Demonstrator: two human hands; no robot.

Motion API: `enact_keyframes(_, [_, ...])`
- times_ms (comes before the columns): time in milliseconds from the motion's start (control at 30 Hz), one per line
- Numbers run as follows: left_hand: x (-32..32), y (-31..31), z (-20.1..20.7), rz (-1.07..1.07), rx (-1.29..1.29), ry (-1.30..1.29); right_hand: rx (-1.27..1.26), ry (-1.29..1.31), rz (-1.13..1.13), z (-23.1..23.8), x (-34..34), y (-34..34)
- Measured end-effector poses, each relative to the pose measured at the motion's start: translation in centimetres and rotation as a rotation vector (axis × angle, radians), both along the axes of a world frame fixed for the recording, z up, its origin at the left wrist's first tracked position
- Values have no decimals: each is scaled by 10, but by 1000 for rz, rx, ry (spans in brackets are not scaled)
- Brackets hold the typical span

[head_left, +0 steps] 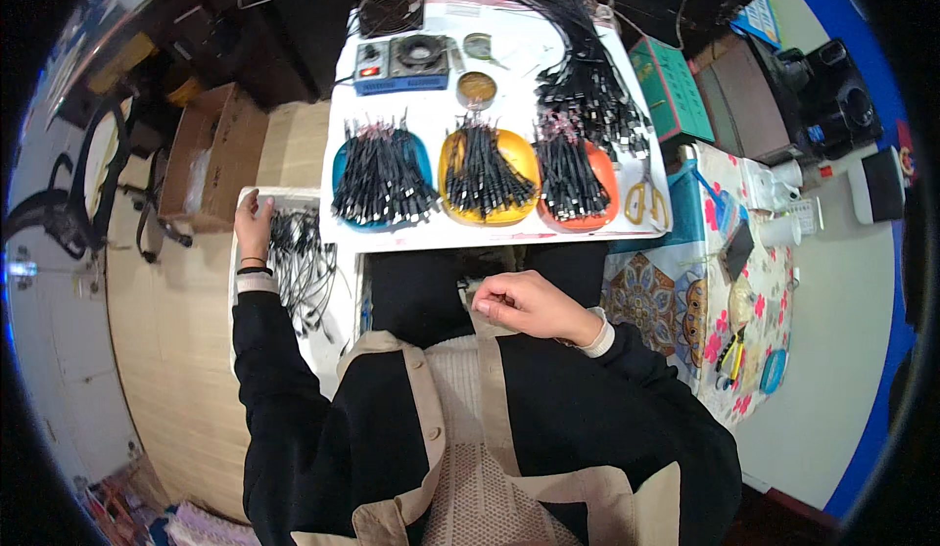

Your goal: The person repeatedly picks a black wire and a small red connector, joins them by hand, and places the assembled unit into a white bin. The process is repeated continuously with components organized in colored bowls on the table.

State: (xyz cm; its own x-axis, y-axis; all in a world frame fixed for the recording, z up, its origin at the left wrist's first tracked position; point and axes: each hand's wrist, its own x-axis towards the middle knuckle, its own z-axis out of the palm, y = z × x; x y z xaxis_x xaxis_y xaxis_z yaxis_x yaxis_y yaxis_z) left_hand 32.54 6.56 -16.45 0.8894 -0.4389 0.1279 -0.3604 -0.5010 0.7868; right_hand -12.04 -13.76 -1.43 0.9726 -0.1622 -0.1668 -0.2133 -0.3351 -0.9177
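My left hand (pixel 253 225) reaches to the far left corner of a low white surface (pixel 338 326), beside a pile of black cables (pixel 300 252). Its thumb and forefinger stand apart, and nothing shows between them. My right hand (pixel 529 306) hovers above my lap, close to the front of my jacket. The fingers there are curled inward; whatever they hold, if anything, is hidden. On the white table ahead, bundles of short black cables with bare wire ends fill a blue dish (pixel 420 149), a yellow dish (pixel 519 146) and an orange dish (pixel 602 169).
Gold-handled scissors (pixel 638 203) lie at the table's right corner. Farther back stand a solder pot (pixel 421 51), a round tin (pixel 477 89) and a heap of long black cables (pixel 587 71). A cardboard box (pixel 223 159) sits on the floor at left; a flowered cloth (pixel 759 321) covers the right table.
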Motion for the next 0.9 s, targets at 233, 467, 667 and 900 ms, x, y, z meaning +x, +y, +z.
enact_keyframes(233, [-110, -100, 112, -312, -131, -471, -89, 10, -337, 16, 14, -47])
enact_keyframes(467, [-147, -135, 134, -345, 149, -441, -689, -82, -499, 0, 76, -81])
enact_keyframes(667, [-148, -127, 145, -288, -1, -238, -851, 68, -530, -23, 95, -92])
enact_keyframes(900, [-170, -127, 174, -303, -496, -100, -682, -93, -663, -23, 84, -96])
